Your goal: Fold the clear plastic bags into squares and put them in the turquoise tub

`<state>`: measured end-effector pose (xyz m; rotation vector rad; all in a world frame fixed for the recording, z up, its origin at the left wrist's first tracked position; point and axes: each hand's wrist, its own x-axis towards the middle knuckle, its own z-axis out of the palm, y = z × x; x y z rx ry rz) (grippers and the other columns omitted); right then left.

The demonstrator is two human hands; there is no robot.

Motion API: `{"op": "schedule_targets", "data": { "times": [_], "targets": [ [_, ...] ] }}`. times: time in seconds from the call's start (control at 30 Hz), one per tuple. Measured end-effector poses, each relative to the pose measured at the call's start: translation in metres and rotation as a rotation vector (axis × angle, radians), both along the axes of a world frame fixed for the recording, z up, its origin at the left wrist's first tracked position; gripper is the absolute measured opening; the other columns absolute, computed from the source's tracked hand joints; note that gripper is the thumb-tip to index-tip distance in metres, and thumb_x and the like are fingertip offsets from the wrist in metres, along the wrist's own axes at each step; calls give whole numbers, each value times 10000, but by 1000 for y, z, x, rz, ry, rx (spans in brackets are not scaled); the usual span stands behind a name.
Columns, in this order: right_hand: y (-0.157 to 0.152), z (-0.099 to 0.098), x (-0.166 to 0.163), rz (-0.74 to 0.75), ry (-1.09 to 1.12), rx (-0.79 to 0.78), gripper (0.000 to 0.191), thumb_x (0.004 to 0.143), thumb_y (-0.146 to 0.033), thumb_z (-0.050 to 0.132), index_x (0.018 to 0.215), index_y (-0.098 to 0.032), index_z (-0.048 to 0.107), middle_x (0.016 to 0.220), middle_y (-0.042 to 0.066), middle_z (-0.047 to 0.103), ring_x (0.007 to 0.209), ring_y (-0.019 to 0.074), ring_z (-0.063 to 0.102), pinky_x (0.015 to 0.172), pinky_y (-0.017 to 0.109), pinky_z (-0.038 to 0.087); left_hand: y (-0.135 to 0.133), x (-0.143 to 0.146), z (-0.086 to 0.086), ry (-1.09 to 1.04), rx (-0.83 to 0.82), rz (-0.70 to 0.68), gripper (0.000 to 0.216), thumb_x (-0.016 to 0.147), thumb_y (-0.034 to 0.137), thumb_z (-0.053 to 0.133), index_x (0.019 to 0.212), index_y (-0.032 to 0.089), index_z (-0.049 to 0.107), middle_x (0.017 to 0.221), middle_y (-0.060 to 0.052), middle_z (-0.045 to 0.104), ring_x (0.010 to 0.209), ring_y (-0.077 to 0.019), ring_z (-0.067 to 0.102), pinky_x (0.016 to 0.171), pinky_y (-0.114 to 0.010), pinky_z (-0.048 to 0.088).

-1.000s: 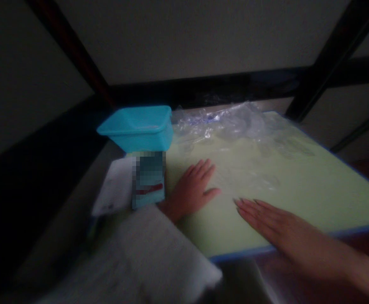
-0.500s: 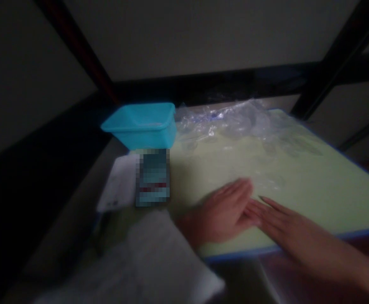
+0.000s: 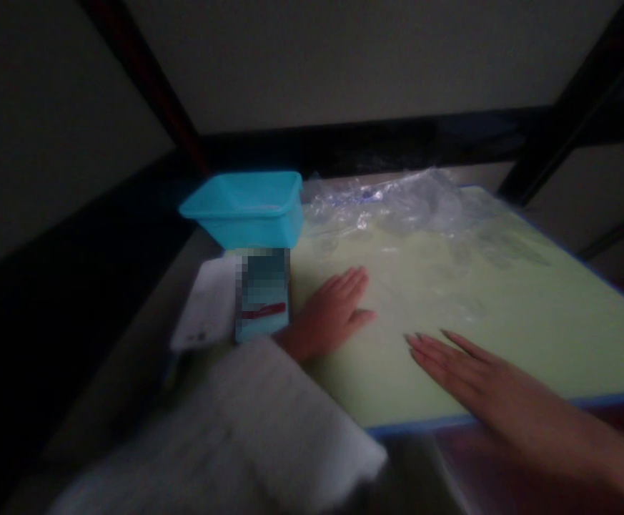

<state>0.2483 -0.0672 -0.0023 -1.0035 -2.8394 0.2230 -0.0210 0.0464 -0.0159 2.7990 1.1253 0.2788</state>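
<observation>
A pale green mat point(image 3: 531, 315) with a blue edge lies in front of me in dim light. My left hand point(image 3: 330, 315) rests flat on its left part, fingers stretched out, with a white fuzzy sleeve behind the wrist. My right hand point(image 3: 459, 368) lies flat on the mat nearer the front edge, fingers straight and together. Neither hand holds anything. Just left of my left hand stands a small teal and white carton point(image 3: 263, 293).
A turquoise plastic tub point(image 3: 244, 207) sits at the mat's far left corner. Crumpled clear plastic wrap point(image 3: 392, 200) lies along the far edge. A white paper point(image 3: 207, 311) lies beside the carton. Dark frame bars run behind and at both sides.
My left hand slid right until it met my right hand, then moved back left beside the carton. My right hand has stayed almost in place.
</observation>
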Motion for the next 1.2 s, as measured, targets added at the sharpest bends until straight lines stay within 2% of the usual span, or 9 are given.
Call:
{"op": "schedule_targets", "data": {
  "times": [0.13, 0.33, 0.47, 0.53, 0.6, 0.7, 0.83, 0.93, 1.2],
  "targets": [
    [0, 1, 0, 9, 12, -16, 833, 841, -348, 580, 1500, -178, 99, 1523, 83, 227, 1377, 240, 274, 1134, 457, 251, 8, -5, 0, 15, 18, 70, 586, 954, 442, 335, 1399, 61, 315, 1506, -171, 281, 1413, -239, 227, 1141, -394, 217],
    [1, 16, 10, 75, 20, -45, 907, 844, -526, 542, 1505, -192, 19, 1517, 98, 240, 1374, 248, 271, 1118, 460, 276, 7, -7, 1, 35, 25, 66, 635, 934, 460, 382, 1404, 42, 299, 1504, -188, 275, 1414, -251, 216, 1143, -394, 220],
    [7, 12, 30, -128, 88, 37, 789, 900, -490, 446, 1508, -228, 17, 1540, 91, 171, 1384, 271, 233, 1104, 509, 266, 6, -7, 5, 37, 30, 76, 624, 916, 431, 422, 1396, 46, 322, 1505, -185, 278, 1415, -268, 212, 1147, -447, 195],
    [12, 3, 40, -226, 61, 63, 761, 909, -477, 426, 1508, -239, 22, 1548, 89, 155, 1390, 288, 210, 1098, 544, 247, 3, 0, 11, 7, 59, 72, 584, 901, 364, 442, 1393, 70, 334, 1509, -163, 282, 1422, -262, 193, 1153, -473, 162],
    [16, -5, 47, -252, 33, 75, 742, 916, -459, 416, 1507, -244, 22, 1549, 88, 162, 1391, 291, 211, 1097, 556, 236, -3, 14, 17, -50, 89, 46, 577, 886, 295, 438, 1408, 86, 310, 1519, -139, 271, 1432, -238, 159, 1164, -459, 135],
    [18, -14, 51, -239, -7, 87, 727, 922, -446, 406, 1507, -244, 24, 1550, 82, 168, 1391, 282, 224, 1109, 554, 198, -17, 42, 22, -62, 78, -92, 576, 912, 323, 387, 1426, 89, 274, 1539, -121, 221, 1437, -217, 138, 1171, -416, 135],
    [17, -19, 53, -262, -25, 107, 750, 905, -477, 435, 1507, -248, 50, 1551, 68, 174, 1388, 281, 241, 1124, 535, 172, -28, 66, 16, 0, 29, -205, 546, 949, 362, 312, 1420, 88, 275, 1518, -119, 285, 1415, -205, 222, 1163, -389, 158],
    [17, -19, 53, -286, -27, 112, 750, 904, -484, 435, 1507, -246, 57, 1549, 64, 181, 1389, 282, 236, 1124, 534, 178, -25, 61, 11, 37, 7, -186, 540, 969, 373, 271, 1429, 90, 267, 1529, -112, 257, 1419, -202, 210, 1161, -380, 150],
    [16, -18, 53, -294, -42, 112, 728, 920, -465, 408, 1507, -246, 38, 1549, 67, 180, 1391, 274, 235, 1123, 545, 168, -6, 22, 3, 32, 33, -81, 527, 986, 390, 236, 1434, 119, 291, 1534, -85, 242, 1418, -202, 214, 1152, -376, 169]
  ]
}}
